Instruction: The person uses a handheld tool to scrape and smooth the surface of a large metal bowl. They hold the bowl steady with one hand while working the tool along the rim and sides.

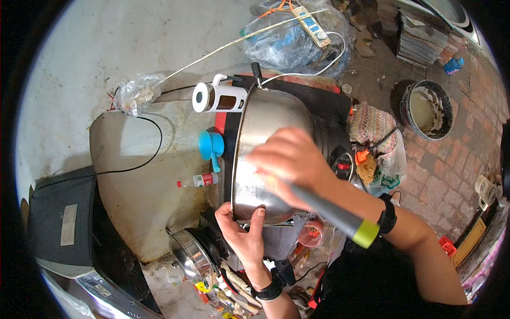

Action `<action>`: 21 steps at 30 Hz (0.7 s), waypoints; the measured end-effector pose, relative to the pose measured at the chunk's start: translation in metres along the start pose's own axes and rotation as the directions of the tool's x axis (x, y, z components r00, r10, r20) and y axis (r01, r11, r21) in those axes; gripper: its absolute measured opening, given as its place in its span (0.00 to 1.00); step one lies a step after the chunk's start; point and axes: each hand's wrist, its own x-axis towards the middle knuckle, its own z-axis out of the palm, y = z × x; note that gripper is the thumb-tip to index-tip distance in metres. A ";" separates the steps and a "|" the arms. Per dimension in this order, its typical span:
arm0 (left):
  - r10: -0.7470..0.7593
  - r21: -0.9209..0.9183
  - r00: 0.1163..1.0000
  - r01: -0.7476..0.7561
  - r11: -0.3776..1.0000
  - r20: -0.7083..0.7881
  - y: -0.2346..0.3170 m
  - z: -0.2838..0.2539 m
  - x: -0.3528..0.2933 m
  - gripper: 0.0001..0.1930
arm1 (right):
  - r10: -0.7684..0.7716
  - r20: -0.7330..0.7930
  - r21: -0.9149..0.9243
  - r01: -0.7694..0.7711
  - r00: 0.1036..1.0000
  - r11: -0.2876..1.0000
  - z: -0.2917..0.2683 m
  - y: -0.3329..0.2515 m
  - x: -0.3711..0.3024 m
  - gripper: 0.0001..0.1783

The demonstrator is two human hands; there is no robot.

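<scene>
A large silver metal pan (276, 111) is tipped up on its side in front of me, with a black-knobbed side handle (257, 73) at its far end. My left hand (245, 231) grips the near end of the pan at the rim, thumb on the outer wall. Over the shiny outer wall, my right hand (295, 162), blurred by motion, is closed round a tool with a grey handle (332, 212) and a lime-green end. The tool's working end is hidden or smeared, so its kind does not show.
Left of the pan are a white-lidded jug (220, 98), a blue dipper (211, 146) and a small red-capped bottle (199, 181). A steel pot (192, 255) stands at lower left. A power strip (311, 25) with a cord lies beyond; a dirty bucket (426, 110) is on the brick floor.
</scene>
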 end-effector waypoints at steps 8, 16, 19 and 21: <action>0.006 -0.027 1.000 -0.006 1.000 -0.018 -0.002 0.001 -0.002 0.28 | -0.084 0.042 0.083 0.080 0.996 0.993 -0.012 -0.012 -0.001 0.15; -0.034 -0.058 0.999 0.032 0.998 -0.022 -0.001 0.000 -0.005 0.29 | -0.012 -0.024 0.124 0.015 1.000 0.992 -0.020 -0.002 0.007 0.11; -0.057 -0.077 0.998 0.055 0.996 -0.019 -0.002 -0.001 -0.008 0.29 | -0.120 -0.035 0.115 0.124 0.992 0.986 -0.020 -0.005 0.005 0.10; -0.062 -0.072 0.998 0.061 0.996 -0.015 -0.003 -0.004 -0.009 0.29 | 0.060 -0.048 0.110 -0.054 0.997 0.992 -0.022 0.002 0.009 0.09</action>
